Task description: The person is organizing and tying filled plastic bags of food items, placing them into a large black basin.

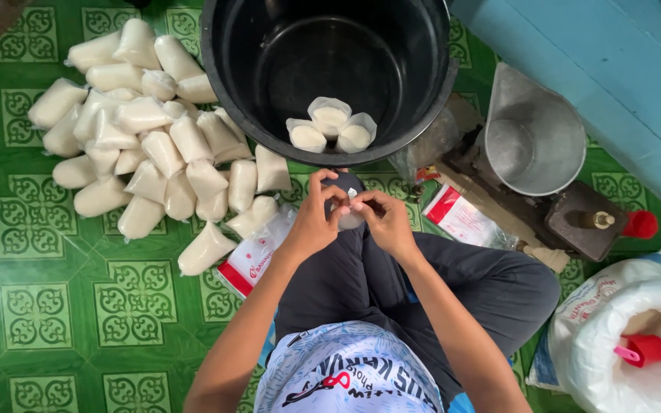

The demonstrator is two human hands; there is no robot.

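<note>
Both hands meet over the lap: the left hand (314, 222) and right hand (384, 220) each pinch the top of a small clear plastic bag of white powder (350, 219), fingers curled in tight, so the bag sits right between them above the dark trousers (346, 283). Just ahead of the knees is a big round black plastic bucket (223, 69) with 3 filled white bags (330, 126) lying on its bottom. To the left, a heap of filled white plastic bags (147, 145) spreads over the green patterned floor (40, 306), and a flat red-and-white pack of empty bags (250, 260) lies near the left forearm. On the right there's a scale with a metal scoop pan (533, 134), and further right a large open white sack (629, 336) with a red scoop (644, 349) inside.
</note>
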